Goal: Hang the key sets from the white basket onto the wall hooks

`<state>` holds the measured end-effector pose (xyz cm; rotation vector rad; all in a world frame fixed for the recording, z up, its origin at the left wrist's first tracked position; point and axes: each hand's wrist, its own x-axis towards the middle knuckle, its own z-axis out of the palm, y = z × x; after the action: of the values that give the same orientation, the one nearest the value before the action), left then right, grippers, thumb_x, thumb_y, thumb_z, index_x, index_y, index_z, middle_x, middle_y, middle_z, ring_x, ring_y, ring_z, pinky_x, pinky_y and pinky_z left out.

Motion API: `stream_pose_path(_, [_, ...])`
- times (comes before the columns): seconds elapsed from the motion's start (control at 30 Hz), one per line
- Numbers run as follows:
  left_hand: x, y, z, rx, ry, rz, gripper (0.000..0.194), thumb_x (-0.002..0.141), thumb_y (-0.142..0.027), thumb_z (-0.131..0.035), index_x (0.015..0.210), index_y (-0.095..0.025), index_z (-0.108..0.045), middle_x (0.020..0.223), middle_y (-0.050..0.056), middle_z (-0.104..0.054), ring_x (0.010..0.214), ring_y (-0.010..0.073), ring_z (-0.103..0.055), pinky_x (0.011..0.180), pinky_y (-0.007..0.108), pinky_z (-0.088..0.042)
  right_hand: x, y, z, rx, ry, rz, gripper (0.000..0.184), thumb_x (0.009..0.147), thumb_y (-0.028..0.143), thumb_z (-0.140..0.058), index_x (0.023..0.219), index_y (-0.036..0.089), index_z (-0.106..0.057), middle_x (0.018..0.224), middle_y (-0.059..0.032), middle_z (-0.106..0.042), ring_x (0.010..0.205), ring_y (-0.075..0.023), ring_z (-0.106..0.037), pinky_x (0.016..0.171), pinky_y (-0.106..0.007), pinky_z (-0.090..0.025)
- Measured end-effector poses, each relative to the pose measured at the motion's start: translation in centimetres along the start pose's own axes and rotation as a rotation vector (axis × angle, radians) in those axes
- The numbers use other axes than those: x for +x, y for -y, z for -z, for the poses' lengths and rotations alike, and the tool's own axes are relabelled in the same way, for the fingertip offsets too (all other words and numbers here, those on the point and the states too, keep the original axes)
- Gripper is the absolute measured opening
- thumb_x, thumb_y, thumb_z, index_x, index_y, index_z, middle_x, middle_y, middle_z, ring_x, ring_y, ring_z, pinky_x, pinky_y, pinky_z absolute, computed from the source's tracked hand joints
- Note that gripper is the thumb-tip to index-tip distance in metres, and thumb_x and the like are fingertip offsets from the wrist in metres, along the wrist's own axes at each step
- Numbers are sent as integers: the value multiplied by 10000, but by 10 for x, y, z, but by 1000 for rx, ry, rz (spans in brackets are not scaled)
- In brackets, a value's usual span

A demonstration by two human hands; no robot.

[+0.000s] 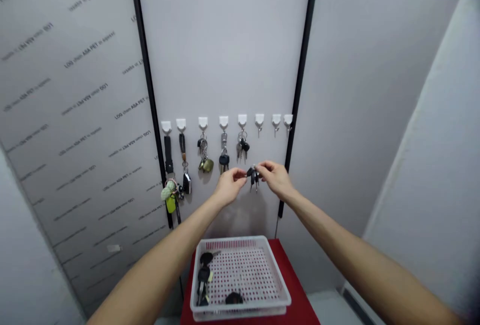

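Note:
Between my two hands hangs a small bunch of keys [254, 177] with black heads. My right hand [275, 177] pinches the top of the bunch near its ring. My left hand [230, 184] is closed at the left side, its fingertips on a black key head. Just above and to the left, another key bunch [243, 145] hangs from a white hook [242, 120]. Right of that, bare white hooks [259, 120] line the panel. Below my hands stands a white perforated basket [240, 310] with several black-headed keys [203, 275] along its left side.
The basket rests on a red stand [290, 275]. More bunches hang at left: a black strap with a green tag [171, 204], a car key fob [187, 183], keys with a brass padlock [207, 165], and a black-headed key [224, 160]. Black vertical strips [300, 75] edge the panel.

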<state>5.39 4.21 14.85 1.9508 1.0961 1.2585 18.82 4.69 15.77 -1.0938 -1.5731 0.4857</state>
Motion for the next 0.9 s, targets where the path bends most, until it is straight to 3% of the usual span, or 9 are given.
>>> stream_pose_path(0.13, [30, -39, 2, 178, -65, -108, 303, 631, -170, -441, 926, -118, -486, 863, 54, -553, 766, 109, -491, 718, 222, -371, 41, 25, 19, 31, -183, 14, 186, 582, 304, -454, 583, 126, -509, 481, 13, -474, 445, -79, -444, 400, -180, -348])
stream_pose_path(0.27, [47, -62, 2, 389, -109, -147, 363, 623, -169, -442, 982, -119, -460, 928, 70, -532, 837, 143, -471, 753, 252, -350, 69, 36, 28, -19, -305, 72, 193, 564, 305, -458, 559, 122, -519, 492, 2, -498, 451, -83, -455, 424, -192, -365])
stream_pose_path(0.4, [56, -69, 2, 479, -101, -119, 369, 633, -177, -422, 997, -120, -449, 965, 86, -513, 867, 162, -458, 756, 267, -343, 87, 33, 29, -114, -370, 26, 179, 562, 292, -446, 540, 132, -526, 476, 0, -502, 461, -94, -466, 444, -205, -370])
stream_pose_path(0.53, [51, -64, 2, 491, -85, -118, 369, 632, -183, -425, 994, -122, -453, 984, 87, -503, 863, 163, -461, 765, 267, -339, 96, 25, 26, -218, -341, -18, 160, 561, 260, -441, 496, 137, -518, 413, 5, -462, 436, -91, -442, 464, -219, -371])
stream_pose_path(0.67, [26, -40, 3, 454, -43, -68, 362, 619, -168, -440, 975, -111, -466, 975, 80, -508, 818, 142, -482, 763, 249, -347, 88, 19, 24, -254, -348, 21, 197, 596, 252, -403, 600, 128, -556, 476, -15, -502, 491, -104, -462, 525, -235, -379])
stream_pose_path(0.77, [-12, -2, 0, 379, 84, 17, 356, 608, -172, -456, 960, -118, -474, 954, 64, -522, 790, 120, -489, 723, 218, -370, 54, 5, 17, -282, -428, 66, 262, 622, 241, -378, 786, 121, -543, 662, -44, -552, 574, -109, -479, 581, -241, -378])
stream_pose_path(0.8, [-28, 15, -2, 356, 153, 49, 357, 603, -177, -462, 955, -120, -477, 944, 61, -528, 788, 116, -489, 708, 209, -375, 37, -3, 11, -306, -402, 76, 278, 628, 233, -373, 828, 120, -531, 707, -49, -554, 588, -107, -478, 594, -240, -375])
stream_pose_path(0.83, [-46, 31, -4, 343, 232, 83, 356, 599, -184, -468, 949, -121, -482, 928, 58, -536, 782, 114, -490, 694, 202, -379, 16, -13, 4, -335, -310, 83, 284, 631, 221, -372, 849, 121, -525, 730, -51, -555, 593, -104, -476, 601, -237, -373])
stream_pose_path(0.9, [-83, 63, -9, 359, 405, 164, 357, 577, -187, -485, 929, -125, -495, 876, 51, -557, 745, 116, -499, 659, 198, -385, -32, -36, -12, -384, 66, 77, 277, 624, 196, -388, 850, 133, -536, 719, -41, -563, 582, -95, -476, 597, -220, -369])
